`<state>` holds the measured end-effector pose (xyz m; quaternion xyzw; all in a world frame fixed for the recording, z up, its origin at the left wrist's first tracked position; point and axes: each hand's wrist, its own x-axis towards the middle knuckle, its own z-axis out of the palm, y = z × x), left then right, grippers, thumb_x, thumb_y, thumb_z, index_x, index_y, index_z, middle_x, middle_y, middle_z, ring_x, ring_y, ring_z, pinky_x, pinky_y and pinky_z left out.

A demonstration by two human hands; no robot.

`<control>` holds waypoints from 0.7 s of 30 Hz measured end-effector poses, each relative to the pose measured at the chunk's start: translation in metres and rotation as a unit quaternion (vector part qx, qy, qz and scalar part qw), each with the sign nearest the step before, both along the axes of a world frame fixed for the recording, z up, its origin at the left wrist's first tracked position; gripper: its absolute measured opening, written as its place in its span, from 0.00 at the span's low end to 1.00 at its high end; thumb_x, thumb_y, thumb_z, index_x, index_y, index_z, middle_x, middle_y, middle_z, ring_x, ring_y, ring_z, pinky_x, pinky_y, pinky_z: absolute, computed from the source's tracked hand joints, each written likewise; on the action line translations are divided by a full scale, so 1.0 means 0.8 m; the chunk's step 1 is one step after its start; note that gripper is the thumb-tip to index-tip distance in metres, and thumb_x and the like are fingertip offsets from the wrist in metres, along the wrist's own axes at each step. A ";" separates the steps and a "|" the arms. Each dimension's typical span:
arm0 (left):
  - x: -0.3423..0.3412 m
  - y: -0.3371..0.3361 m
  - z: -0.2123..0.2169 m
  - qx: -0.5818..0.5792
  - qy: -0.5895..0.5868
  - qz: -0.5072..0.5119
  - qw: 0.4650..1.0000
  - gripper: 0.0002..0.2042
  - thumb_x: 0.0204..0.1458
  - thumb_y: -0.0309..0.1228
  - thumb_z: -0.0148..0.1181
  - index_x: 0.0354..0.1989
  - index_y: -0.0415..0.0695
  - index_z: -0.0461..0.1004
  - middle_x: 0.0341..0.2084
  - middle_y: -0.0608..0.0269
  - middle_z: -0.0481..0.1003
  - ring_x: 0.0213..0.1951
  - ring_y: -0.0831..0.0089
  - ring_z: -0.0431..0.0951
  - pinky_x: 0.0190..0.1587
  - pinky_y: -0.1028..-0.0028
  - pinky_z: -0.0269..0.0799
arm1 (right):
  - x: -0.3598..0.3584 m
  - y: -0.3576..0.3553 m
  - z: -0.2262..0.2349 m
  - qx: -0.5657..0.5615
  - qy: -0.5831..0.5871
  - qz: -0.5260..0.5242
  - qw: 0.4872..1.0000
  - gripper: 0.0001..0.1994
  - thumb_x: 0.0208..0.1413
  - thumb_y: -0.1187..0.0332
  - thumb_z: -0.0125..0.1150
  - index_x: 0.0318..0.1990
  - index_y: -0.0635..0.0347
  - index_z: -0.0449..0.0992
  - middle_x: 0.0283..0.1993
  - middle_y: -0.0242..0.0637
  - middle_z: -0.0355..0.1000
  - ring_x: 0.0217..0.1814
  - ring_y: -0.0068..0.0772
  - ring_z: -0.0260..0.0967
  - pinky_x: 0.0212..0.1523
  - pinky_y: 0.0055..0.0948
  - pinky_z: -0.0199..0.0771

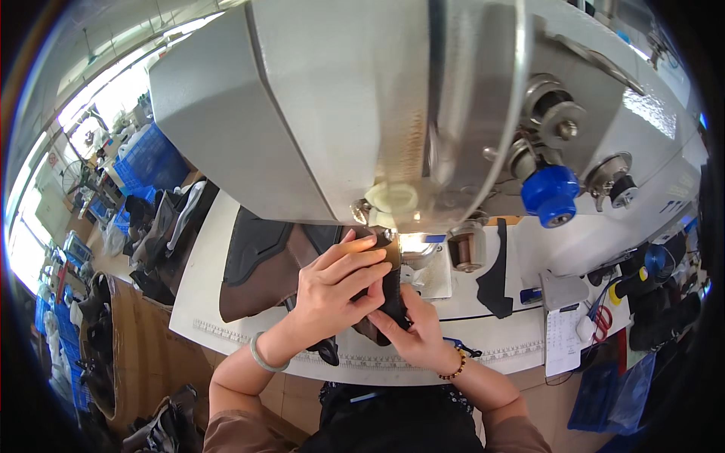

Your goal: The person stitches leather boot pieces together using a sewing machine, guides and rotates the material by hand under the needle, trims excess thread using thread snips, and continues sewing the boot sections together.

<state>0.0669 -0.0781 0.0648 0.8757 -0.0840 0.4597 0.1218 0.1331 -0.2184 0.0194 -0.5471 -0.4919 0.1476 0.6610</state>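
A dark leather piece with a brown side (245,298) and a black raised panel lies on the white sewing table, reaching under the machine head. My left hand (328,291) lies over its narrow dark strip (393,298), fingers curled and pressing it close to the lit needle area. Lower down, my right hand (419,332) pinches the strip's near part between thumb and fingers. The grey sewing machine (204,121) looms over both hands. Its needle and the exact seam are hidden by my fingers and the machine head.
A ruler strip (483,354) runs along the table's near edge. Right of the machine bed lie a black cut piece (495,279), a paper slip (563,340) and red-handled scissors (602,323). On the left stand a large cardboard box (155,355) and a blue crate (151,158).
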 end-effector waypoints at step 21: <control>0.017 0.010 0.002 -0.025 -0.014 0.037 0.999 0.11 0.32 0.19 0.60 0.28 0.45 0.75 0.28 0.66 0.73 0.31 0.68 0.76 0.28 0.75 0.73 | 0.009 0.014 0.007 0.001 0.023 -0.043 0.999 0.06 0.53 0.71 0.57 0.32 0.66 0.70 0.19 0.37 0.66 0.19 0.28 0.62 0.21 0.26 0.60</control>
